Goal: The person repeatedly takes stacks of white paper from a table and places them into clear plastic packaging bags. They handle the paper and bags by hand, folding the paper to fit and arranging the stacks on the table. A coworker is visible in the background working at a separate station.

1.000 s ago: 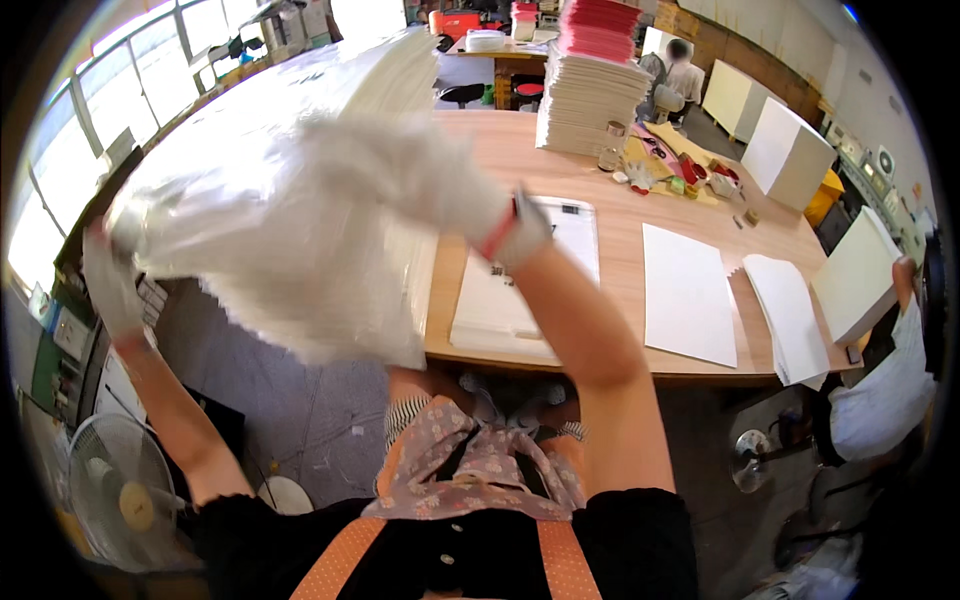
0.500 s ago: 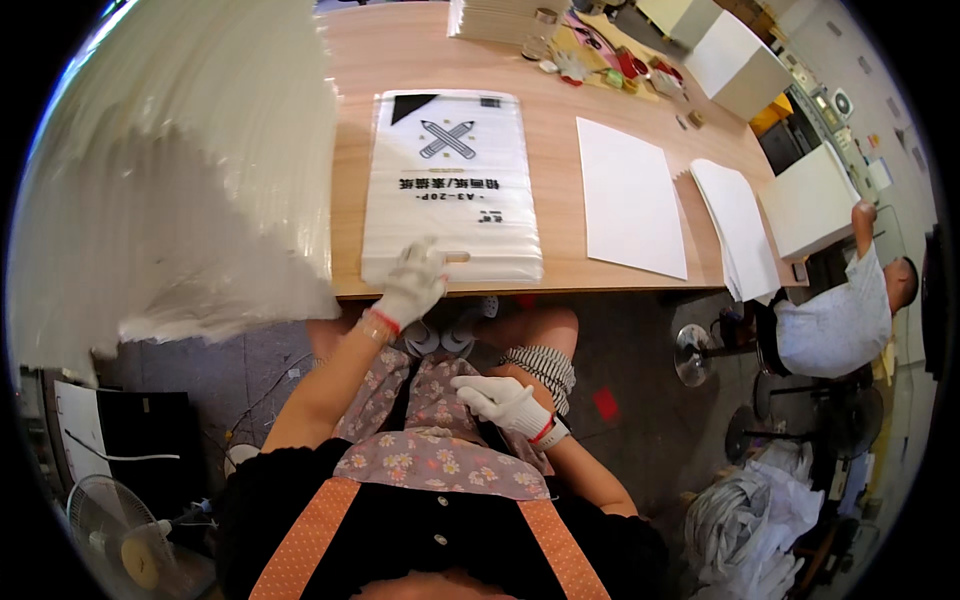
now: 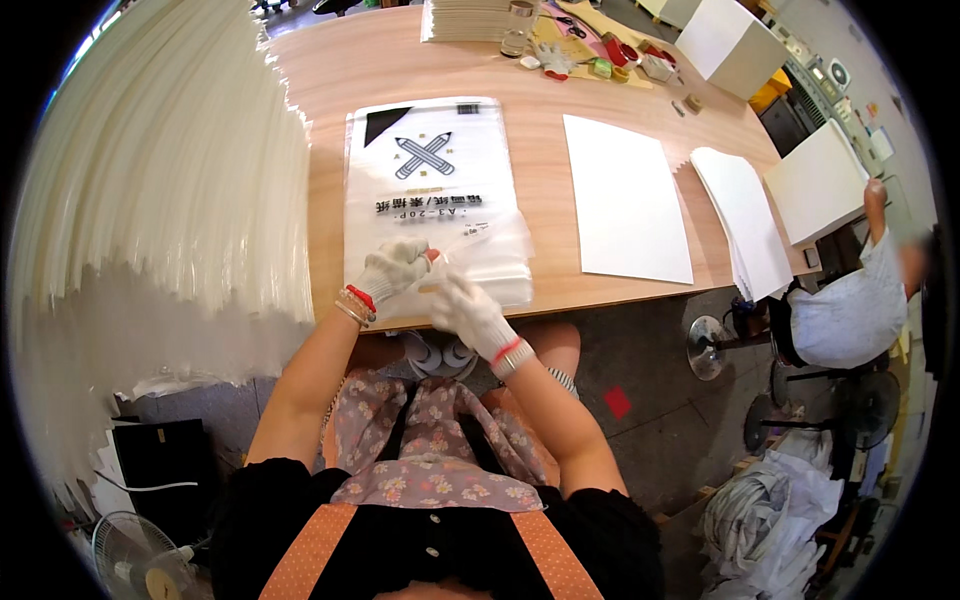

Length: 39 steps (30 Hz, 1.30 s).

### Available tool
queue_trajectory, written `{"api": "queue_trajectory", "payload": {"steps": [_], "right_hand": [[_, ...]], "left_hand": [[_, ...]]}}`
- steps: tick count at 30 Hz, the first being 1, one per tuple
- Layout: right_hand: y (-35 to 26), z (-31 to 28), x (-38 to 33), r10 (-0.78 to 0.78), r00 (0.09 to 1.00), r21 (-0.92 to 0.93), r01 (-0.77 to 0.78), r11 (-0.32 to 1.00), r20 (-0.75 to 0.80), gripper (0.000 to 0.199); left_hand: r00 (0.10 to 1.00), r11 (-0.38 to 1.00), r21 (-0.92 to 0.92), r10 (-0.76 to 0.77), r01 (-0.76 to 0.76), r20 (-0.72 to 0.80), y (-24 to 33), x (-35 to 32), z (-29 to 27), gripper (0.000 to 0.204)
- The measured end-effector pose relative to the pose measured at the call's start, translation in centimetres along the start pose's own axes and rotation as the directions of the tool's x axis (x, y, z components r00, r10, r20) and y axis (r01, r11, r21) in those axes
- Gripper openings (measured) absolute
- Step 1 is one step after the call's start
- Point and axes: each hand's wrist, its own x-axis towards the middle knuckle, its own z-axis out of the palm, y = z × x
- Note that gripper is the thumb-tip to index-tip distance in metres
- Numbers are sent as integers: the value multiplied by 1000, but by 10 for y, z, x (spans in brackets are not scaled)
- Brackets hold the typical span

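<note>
- We see two white-gloved hands at the near edge of the wooden table (image 3: pixel 545 190), working over a pile of clear printed bags (image 3: pixel 428 205)
- The bags lie flat on the table in front of the person, with crossed pencils and a black corner in their print
- The left grip (image 3: pixel 396 268) rests at the near part of the pile, fingers bent and drawn close together; we cannot tell whether they pinch the film
- The right grip (image 3: pixel 470 312) is just beside it, near the table edge, fingers narrow and slightly blurred; we cannot tell whether they hold anything
- Near both hands we see the top film lifted and creased toward the lower right corner of the pile
- To the left we find a tall mass of clear plastic (image 3: pixel 165 170), rising beside the table
- Right of the bags we see a flat white sheet (image 3: pixel 628 200), then a fanned stack of paper (image 3: pixel 740 220)
- At the far right a co-worker in a light shirt (image 3: pixel 845 315) has a hand at a white block (image 3: pixel 815 185)
</note>
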Motion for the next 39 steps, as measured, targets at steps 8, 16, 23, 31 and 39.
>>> {"api": "queue_trajectory", "payload": {"steps": [8, 16, 23, 31, 39], "right_hand": [[-65, -16, 31, -381, 923, -994, 9, -113, 52, 16], [-41, 31, 67, -718, 427, -640, 768, -33, 550, 26], [-16, -10, 79, -406, 744, -845, 433, -313, 531, 35], [-103, -145, -4, -885, 466, -996, 89, 22, 22, 25], [-88, -231, -62, -711, 606, -851, -103, -516, 358, 30]], "left_hand": [[851, -95, -914, -413, -394, -324, -114, 63, -5, 13], [920, 443, -872, -213, -208, -328, 28, 40, -33, 20], [866, 837, -439, 80, -327, -493, 97, 11, -72, 29], [586, 912, 198, 386, -360, -713, 75, -28, -41, 43], [752, 855, -184, 301, -485, -586, 104, -95, -1, 25]]}}
